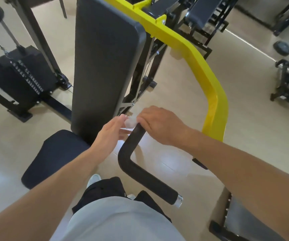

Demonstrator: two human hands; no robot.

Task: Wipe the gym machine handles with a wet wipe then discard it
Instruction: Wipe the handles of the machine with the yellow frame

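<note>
My right hand point(159, 125) curls over the upper tip of the black foam handle point(136, 164) and pinches a small crumpled wet wipe point(130, 122) against it. My left hand point(111, 132) is beside it at 9 o'clock, fingers straight and relaxed, the fingertips touching the wipe; it holds nothing. The handle bends down toward 5 o'clock and ends in a chrome cap point(178, 201). The yellow machine arm point(189, 54) runs at 1 o'clock. The black backrest pad point(105, 66) stands at 11 o'clock, the seat pad point(53, 157) at 8 o'clock.
</note>
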